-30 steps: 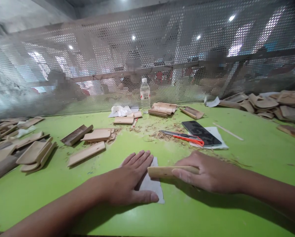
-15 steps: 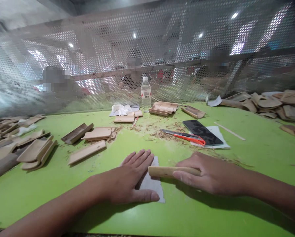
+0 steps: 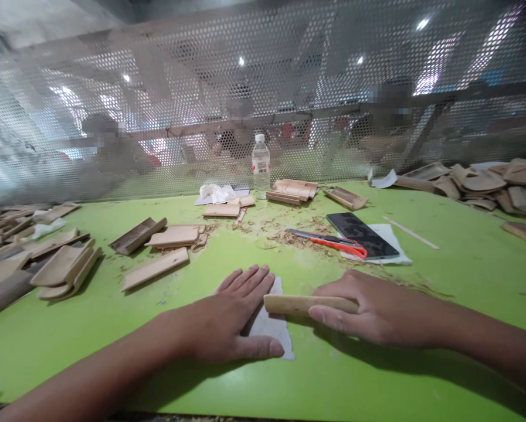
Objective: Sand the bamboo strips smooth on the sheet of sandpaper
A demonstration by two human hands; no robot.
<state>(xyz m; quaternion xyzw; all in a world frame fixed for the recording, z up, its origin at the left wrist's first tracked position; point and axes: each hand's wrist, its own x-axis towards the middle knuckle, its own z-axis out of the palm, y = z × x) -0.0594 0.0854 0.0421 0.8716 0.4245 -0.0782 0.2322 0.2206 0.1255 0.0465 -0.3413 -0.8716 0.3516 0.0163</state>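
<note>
My left hand (image 3: 238, 316) lies flat, fingers stretched and thumb apart, on a whitish sheet (image 3: 274, 337) on the green table (image 3: 227, 387). My right hand (image 3: 359, 310) grips a pale wooden piece (image 3: 289, 305) between thumb and fingers. The free end of that piece points left, over the sheet and close beside my left hand. Beyond my right hand, a red-handled cutter (image 3: 337, 243) rests partly against a dark phone (image 3: 362, 234), which lies on a white paper.
Curved wooden pieces (image 3: 155, 269) lie at the left, with more piled at both sides. A water bottle (image 3: 261, 167) stands near the perforated screen (image 3: 179, 117). Wood shavings (image 3: 284, 234) are scattered mid-table. People sit behind the screen.
</note>
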